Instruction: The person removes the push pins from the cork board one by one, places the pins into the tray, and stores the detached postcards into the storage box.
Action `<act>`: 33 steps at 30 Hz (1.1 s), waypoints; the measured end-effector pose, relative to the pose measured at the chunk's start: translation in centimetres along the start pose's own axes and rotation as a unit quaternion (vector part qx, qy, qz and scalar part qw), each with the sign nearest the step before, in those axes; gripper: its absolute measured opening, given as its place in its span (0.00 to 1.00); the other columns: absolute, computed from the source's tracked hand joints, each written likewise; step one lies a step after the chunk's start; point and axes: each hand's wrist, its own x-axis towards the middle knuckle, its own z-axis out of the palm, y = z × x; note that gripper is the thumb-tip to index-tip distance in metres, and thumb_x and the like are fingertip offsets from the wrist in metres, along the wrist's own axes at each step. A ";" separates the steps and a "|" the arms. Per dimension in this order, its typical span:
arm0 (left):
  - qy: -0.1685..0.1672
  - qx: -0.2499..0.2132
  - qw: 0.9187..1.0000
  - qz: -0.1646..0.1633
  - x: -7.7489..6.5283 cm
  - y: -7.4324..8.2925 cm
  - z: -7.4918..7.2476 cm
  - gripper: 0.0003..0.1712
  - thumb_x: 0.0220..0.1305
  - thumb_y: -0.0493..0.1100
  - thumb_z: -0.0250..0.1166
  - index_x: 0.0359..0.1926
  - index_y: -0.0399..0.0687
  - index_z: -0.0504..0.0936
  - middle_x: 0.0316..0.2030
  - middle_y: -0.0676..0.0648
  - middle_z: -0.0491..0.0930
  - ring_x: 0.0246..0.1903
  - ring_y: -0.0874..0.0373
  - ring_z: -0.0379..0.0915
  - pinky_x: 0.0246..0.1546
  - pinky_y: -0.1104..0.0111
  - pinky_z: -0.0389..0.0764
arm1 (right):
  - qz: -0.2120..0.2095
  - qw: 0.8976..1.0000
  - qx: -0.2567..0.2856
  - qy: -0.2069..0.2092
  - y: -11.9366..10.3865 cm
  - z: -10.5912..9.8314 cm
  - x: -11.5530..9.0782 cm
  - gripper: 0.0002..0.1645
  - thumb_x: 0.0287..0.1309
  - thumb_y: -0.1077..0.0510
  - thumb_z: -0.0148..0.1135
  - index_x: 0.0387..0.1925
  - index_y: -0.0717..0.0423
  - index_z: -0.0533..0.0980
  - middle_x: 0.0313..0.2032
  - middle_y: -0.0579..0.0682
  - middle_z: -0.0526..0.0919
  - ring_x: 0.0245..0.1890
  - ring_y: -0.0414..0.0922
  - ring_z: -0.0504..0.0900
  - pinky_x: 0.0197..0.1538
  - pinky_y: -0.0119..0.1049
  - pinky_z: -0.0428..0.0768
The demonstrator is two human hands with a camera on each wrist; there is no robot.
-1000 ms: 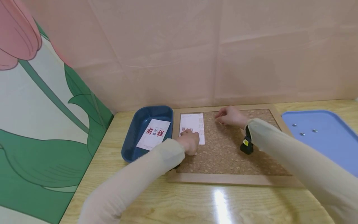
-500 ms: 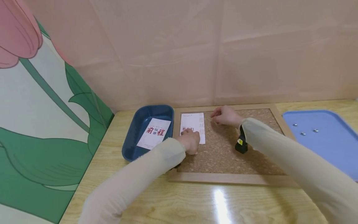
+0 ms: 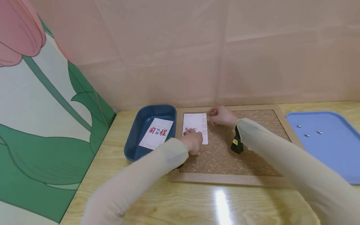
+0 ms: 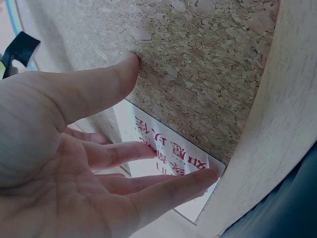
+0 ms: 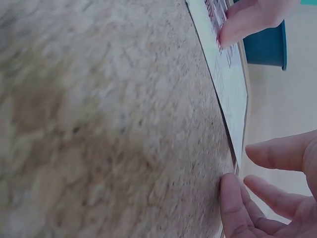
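A white card [image 3: 195, 121] with red characters lies upright at the left end of a wood-framed cork board [image 3: 222, 159]. My left hand [image 3: 193, 142] rests on its lower part. In the left wrist view, the fingertips [image 4: 210, 174] touch the printed card while the thumb is down on the cork. My right hand [image 3: 223, 115] is at the card's upper right corner. The right wrist view has its thumb and fingers [image 5: 232, 198] apart right beside that corner, and nothing shows between them.
Left of the board stands a dark blue tray [image 3: 130, 148] holding another white card [image 3: 156, 134] with red characters. A light blue tray [image 3: 334, 156] on the right carries several small metal pins [image 3: 320, 132]. Behind the table hangs a beige cloth [image 3: 168, 56].
My right hand has moved left across the cork to the card's upper right corner. My left hand has stayed on the card. The view has shifted slightly.
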 end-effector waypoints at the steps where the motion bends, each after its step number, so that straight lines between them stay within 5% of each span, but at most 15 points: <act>1: -0.001 -0.001 1.000 -0.001 0.0 0.0 0.0 0.34 0.63 0.47 0.63 0.66 0.38 0.65 0.65 0.32 0.62 0.65 0.41 0.59 0.66 0.55 0.63 | -0.001 1.000 0.002 -0.003 0.0 0.1 0.0 0.25 0.59 0.57 0.60 0.55 0.67 0.73 0.47 0.65 0.82 0.33 0.45 0.81 0.34 0.31 0.76; 15: -0.006 0.007 1.000 -0.007 0.4 0.5 0.0 0.35 0.64 0.49 0.63 0.67 0.40 0.63 0.65 0.33 0.62 0.64 0.41 0.60 0.66 0.56 0.62 | -0.041 0.998 -0.042 -0.009 0.0 0.4 0.2 0.32 0.56 0.58 0.64 0.58 0.72 0.70 0.49 0.69 0.78 0.46 0.57 0.76 0.54 0.53 0.73; 25: -0.007 -0.005 1.000 -0.019 0.5 0.5 0.2 0.35 0.64 0.49 0.63 0.67 0.41 0.64 0.66 0.34 0.61 0.65 0.42 0.60 0.67 0.56 0.61 | -0.029 0.999 -0.025 -0.011 0.0 0.7 0.3 0.33 0.56 0.56 0.63 0.60 0.70 0.68 0.56 0.71 0.74 0.54 0.61 0.75 0.58 0.55 0.72; 33: 0.000 0.021 1.000 -0.005 0.4 0.5 0.1 0.34 0.64 0.49 0.63 0.66 0.40 0.64 0.65 0.33 0.63 0.64 0.42 0.61 0.65 0.56 0.63 | 0.022 0.998 0.053 -0.001 -0.4 1.3 0.4 0.35 0.55 0.59 0.59 0.62 0.72 0.64 0.60 0.71 0.71 0.60 0.60 0.72 0.60 0.48 0.72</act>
